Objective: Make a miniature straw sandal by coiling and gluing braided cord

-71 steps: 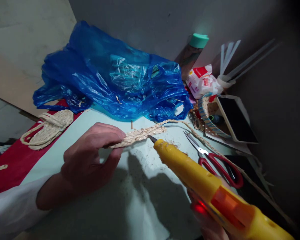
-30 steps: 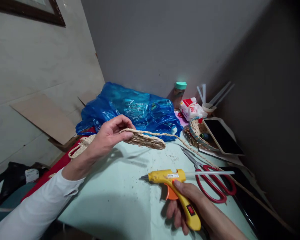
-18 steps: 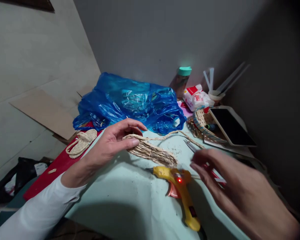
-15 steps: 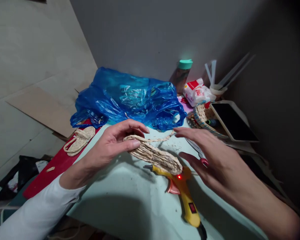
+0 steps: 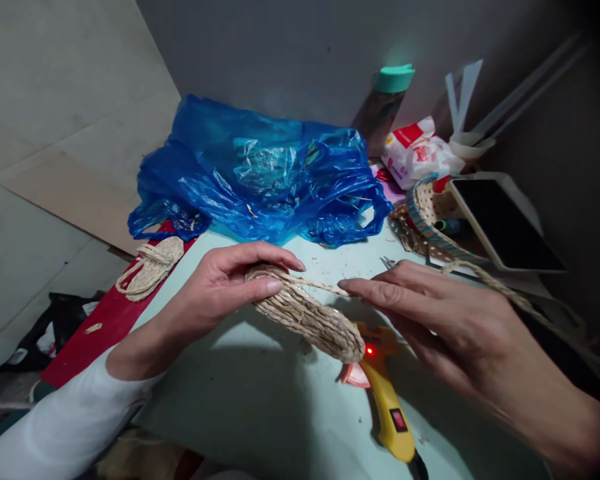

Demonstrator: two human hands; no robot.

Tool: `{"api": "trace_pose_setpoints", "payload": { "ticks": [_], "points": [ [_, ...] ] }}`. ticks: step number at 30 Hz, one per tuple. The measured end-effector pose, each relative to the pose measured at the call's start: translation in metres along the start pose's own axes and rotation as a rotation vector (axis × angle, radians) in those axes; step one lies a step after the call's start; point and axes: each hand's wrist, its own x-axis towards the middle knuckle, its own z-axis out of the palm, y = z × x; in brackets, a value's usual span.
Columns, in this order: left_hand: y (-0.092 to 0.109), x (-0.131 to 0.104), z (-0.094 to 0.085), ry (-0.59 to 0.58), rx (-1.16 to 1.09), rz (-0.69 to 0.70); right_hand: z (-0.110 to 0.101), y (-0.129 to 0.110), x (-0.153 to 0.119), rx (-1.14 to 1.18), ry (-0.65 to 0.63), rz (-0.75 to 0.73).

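My left hand (image 5: 230,283) pinches the far left end of an oblong woven straw sole (image 5: 315,320), thumb on top. From that end a loose straw cord (image 5: 313,283) runs to my right hand (image 5: 430,313), whose thumb and fingers are closed on it. More of the cord trails out past the right wrist. Under the sole's right end lies a yellow glue gun (image 5: 387,407) with a lit red light; its nozzle is hidden by the sole. A straw slipper (image 5: 153,267) with a strap rests on the red surface at left.
A blue plastic bag (image 5: 260,180) lies along the wall. Behind it stands a bottle with a green lid (image 5: 395,79). On the right are a tissue pack (image 5: 420,153), a woven basket (image 5: 430,207), a tablet (image 5: 505,223) and glue sticks (image 5: 463,97) in a cup. Scissor tips (image 5: 387,262) show by my right hand.
My right hand has gone from spread fingers to closed on the cord, now drawn straighter. The sole has tilted and covers the glue gun's nozzle. The view has shifted slightly.
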Motion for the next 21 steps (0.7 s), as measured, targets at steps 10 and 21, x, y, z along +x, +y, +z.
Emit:
{"api": "trace_pose_setpoints", "payload": {
  "ticks": [10, 21],
  "points": [
    [0.002, 0.001, 0.004, -0.050, 0.105, -0.042, 0.000, -0.011, -0.002, -0.092, -0.034, -0.024],
    [0.000, 0.003, 0.005, -0.122, 0.172, -0.061, 0.007, -0.018, 0.000, -0.114, -0.024, -0.002]
  ]
}}
